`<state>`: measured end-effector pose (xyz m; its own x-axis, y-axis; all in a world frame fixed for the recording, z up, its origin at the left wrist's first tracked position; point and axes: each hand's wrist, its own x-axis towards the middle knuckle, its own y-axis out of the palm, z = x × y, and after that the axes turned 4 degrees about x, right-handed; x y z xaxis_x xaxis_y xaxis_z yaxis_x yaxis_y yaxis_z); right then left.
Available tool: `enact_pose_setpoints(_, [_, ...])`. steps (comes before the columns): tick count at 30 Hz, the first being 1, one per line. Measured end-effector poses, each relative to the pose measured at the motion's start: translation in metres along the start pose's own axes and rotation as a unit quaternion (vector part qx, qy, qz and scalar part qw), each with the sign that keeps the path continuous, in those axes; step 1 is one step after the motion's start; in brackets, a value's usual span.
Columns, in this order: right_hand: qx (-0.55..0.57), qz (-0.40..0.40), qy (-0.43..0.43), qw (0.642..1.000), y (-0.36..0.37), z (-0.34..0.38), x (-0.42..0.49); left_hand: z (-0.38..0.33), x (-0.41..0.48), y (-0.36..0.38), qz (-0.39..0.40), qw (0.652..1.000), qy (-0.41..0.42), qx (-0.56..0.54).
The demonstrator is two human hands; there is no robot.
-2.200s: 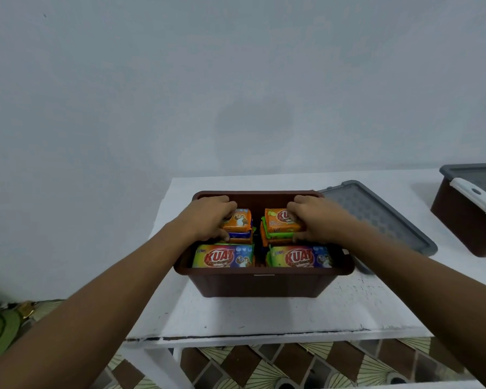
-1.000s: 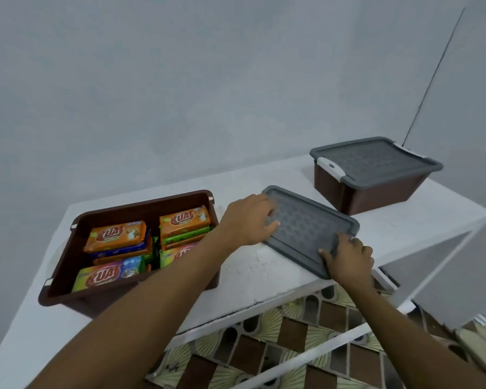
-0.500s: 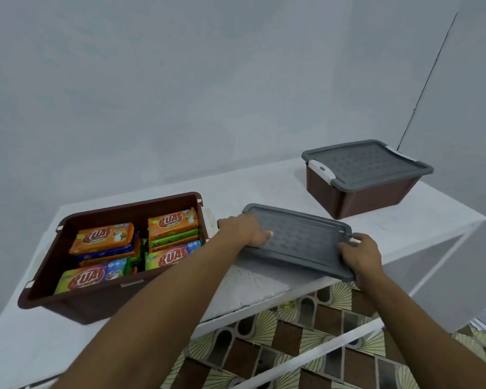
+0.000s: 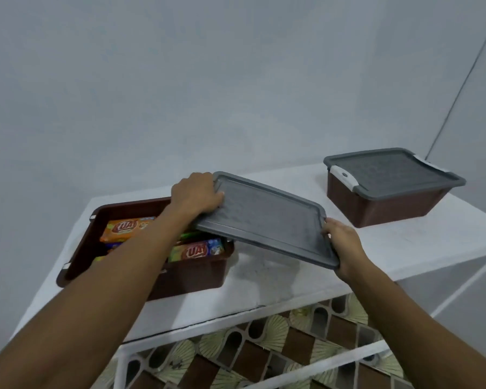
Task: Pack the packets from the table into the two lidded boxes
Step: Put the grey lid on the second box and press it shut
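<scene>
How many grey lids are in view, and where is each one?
2. One grey lid is held tilted by the left hand and right hand, partly over the open brown box. The second lid sits on the closed brown box at the far right.

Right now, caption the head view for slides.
Left hand and right hand hold the grey plastic lid tilted partly over the packet-filled brown plastic box; second box lidded.

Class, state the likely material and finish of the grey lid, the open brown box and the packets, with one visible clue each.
Grey lid: probably moulded plastic, matt; raised rim, textured panel.
Open brown box: probably plastic, smooth; thin rolled rim.
Packets: glossy printed wrapper, film or paper unclear; bright print.
</scene>
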<state>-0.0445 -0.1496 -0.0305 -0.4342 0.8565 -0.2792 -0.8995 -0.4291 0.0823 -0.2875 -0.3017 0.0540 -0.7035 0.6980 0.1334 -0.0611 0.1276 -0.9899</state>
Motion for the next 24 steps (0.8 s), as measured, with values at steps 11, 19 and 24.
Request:
enact_pose_setpoints(11, [-0.180,0.136,-0.124,0.966,0.154,0.003,-0.037,0.180,-0.085,0.008,-0.090,0.981,-0.174,-0.009])
enact_pose_setpoints(19, [-0.187,0.155,-0.094,0.965,0.169,0.013,-0.053,0.216,-0.086,0.031,-0.060,0.957,-0.211,-0.187])
enact_pose_setpoints(24, [-0.192,0.147,-0.092,0.966,0.182,0.006,-0.061,0.232,-0.091,0.035,-0.026,0.940,-0.201,-0.274])
